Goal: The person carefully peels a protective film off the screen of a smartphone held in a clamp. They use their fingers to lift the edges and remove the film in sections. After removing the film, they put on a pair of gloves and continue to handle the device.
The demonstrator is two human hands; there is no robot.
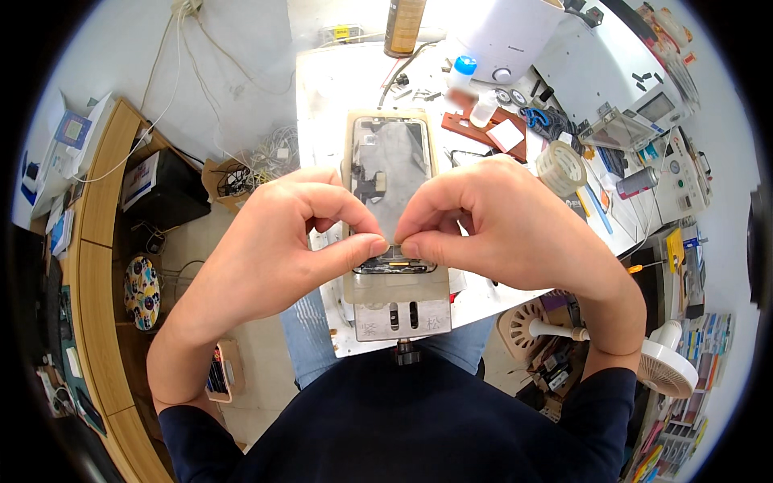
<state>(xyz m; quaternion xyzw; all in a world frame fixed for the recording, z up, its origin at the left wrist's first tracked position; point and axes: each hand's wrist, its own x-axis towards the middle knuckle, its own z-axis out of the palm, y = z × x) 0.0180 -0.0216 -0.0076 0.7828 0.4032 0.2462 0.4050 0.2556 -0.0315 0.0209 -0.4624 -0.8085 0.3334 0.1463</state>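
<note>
An opened phone [400, 145], its dark inner side facing up, lies in a pale holder with a metal clamp end [374, 320] and a black screw knob [406, 352]. My left hand [278, 237] comes in from the left, thumb and forefinger pinched together over the phone's near end. From the right, my right hand [503, 221] pinches right beside it, the fingertips nearly meeting. Whatever small piece sits between the fingertips is too small to name. A thin dark strip of phone parts [394, 264] shows just below the thumbs.
On the white bench stand a blue-capped bottle [462, 71], a brown spray can [404, 28], a white appliance [511, 40] and a roll of clear tape [560, 169]. A red-brown tray [463, 125] lies behind my right hand. A white fan [668, 369] is at the right, wooden cabinets [101, 282] at the left.
</note>
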